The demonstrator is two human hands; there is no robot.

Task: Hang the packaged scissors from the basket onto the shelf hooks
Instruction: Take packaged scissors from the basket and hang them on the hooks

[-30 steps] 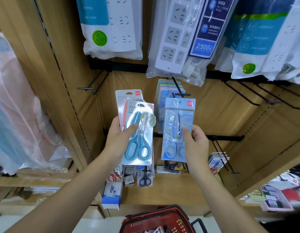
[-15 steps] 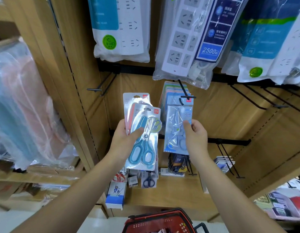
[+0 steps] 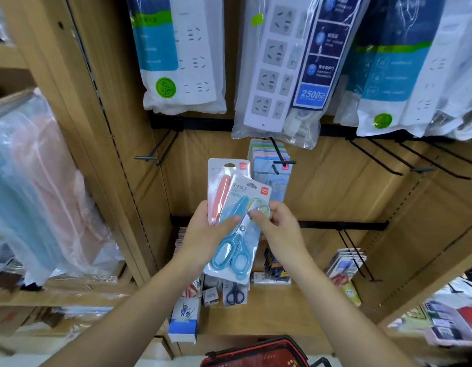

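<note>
left hand (image 3: 203, 234) gripped orange scissors pack (image 3: 221, 186) and blue scissors pack (image 3: 237, 246) stacked mid-air before the shelf (image 3: 203, 147), right hand (image 3: 279, 230) pinched the blue one's upper part, pale-blue pack (image 3: 270, 172) hung on hook (image 3: 283, 162) just behind them.

A single head-worn camera looked forward and down, close to the wooden shelf (image 3: 335, 197). The left hand (image 3: 200, 234) and right hand (image 3: 282, 231) lay at the view's centre on the packaged scissors (image 3: 237, 250); power strips (image 3: 282, 62) hung at 12 o'clock, the red basket (image 3: 269, 344) at 6.
</note>
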